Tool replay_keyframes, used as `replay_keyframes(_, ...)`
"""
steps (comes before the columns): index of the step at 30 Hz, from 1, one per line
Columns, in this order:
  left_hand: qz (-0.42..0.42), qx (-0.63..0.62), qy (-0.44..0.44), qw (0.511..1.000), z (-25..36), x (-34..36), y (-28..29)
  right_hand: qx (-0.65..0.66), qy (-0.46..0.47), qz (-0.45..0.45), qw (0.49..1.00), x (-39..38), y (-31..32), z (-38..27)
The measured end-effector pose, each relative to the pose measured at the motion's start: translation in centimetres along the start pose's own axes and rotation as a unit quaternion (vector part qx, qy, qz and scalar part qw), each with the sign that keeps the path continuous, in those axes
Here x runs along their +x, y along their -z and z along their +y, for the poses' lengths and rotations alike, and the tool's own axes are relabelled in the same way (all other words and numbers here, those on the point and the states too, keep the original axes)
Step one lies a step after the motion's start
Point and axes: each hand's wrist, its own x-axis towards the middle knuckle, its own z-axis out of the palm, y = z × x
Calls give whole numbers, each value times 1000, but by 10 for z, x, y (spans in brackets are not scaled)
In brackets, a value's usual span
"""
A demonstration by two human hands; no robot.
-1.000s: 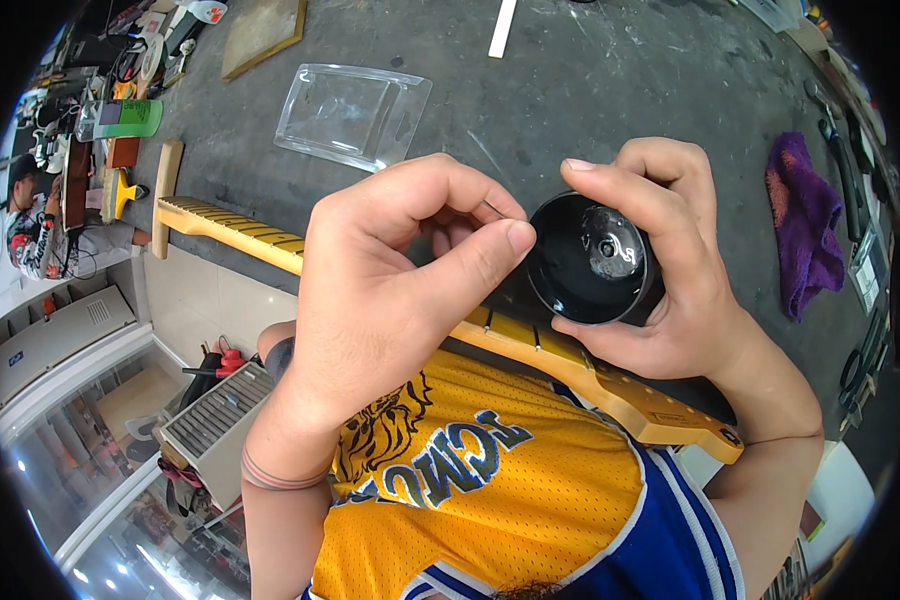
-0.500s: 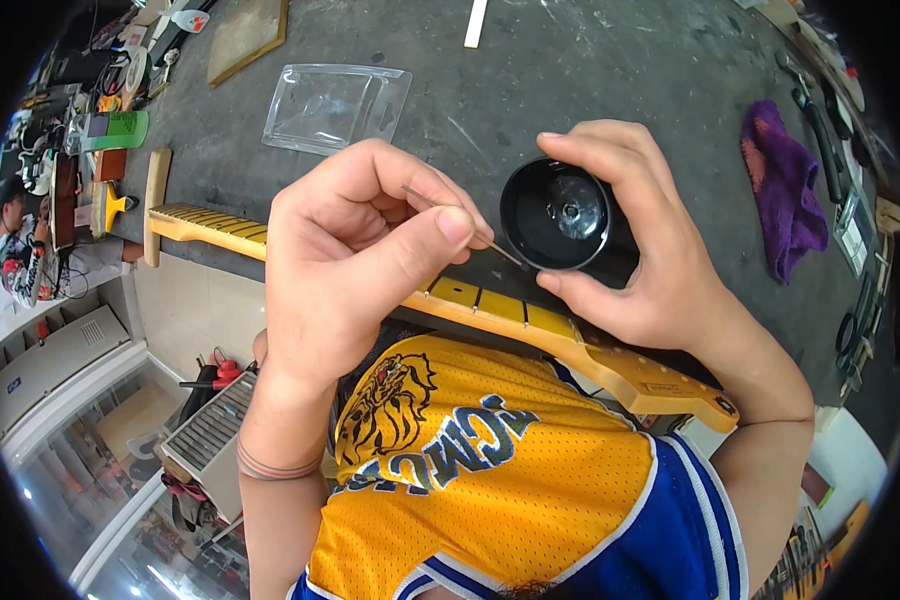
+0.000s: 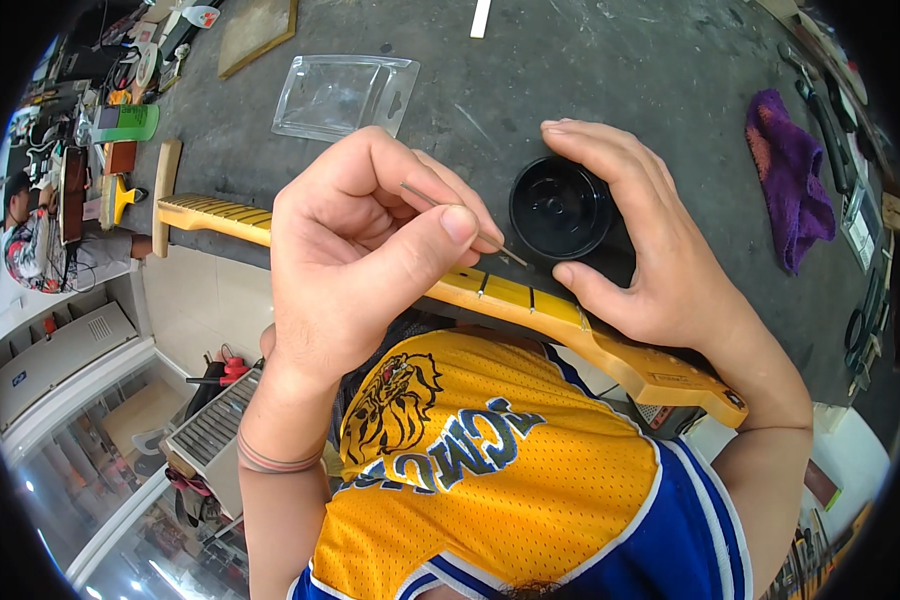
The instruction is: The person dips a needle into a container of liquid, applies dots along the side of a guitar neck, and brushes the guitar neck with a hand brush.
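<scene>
My left hand (image 3: 370, 235) pinches a thin metal rod (image 3: 512, 257) between thumb and fingers; its lower tip points down and to the right, close to the guitar neck's edge. A small round black cup (image 3: 562, 222) sits on the dark bench with its opening facing up. My right hand (image 3: 660, 240) curves around the cup's right side, thumb and fingers apart, with small gaps between fingertips and rim. The yellow guitar neck (image 3: 510, 292) lies along the bench's near edge, in front of my body, partly hidden behind my left hand.
A wooden block (image 3: 167, 195) supports the neck's left end. Beyond my left hand lies a clear plastic package (image 3: 330, 95). A purple cloth (image 3: 790, 180) and hand tools (image 3: 820, 125) are on the right. Another person (image 3: 40, 240) sits far left.
My right hand has loosened from the black cup, which now stands lower and level on the bench. The left hand still pinches the rod, nearly unmoved.
</scene>
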Motion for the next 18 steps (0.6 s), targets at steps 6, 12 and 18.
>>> replay_keyframes(6, 38, -8, -23, 999, 3, -11, -6, -20, 22, -19, 999, 0, 2, 3)
replay_keyframes(12, 66, 28, -84, 994, -3, -38, -16, -29, 19, -21, 999, 1, 2, 2)
replay_keyframes(18, 43, 106, -92, 989, -8, -55, -21, -45, 17, -23, 999, 0, 0, 2)
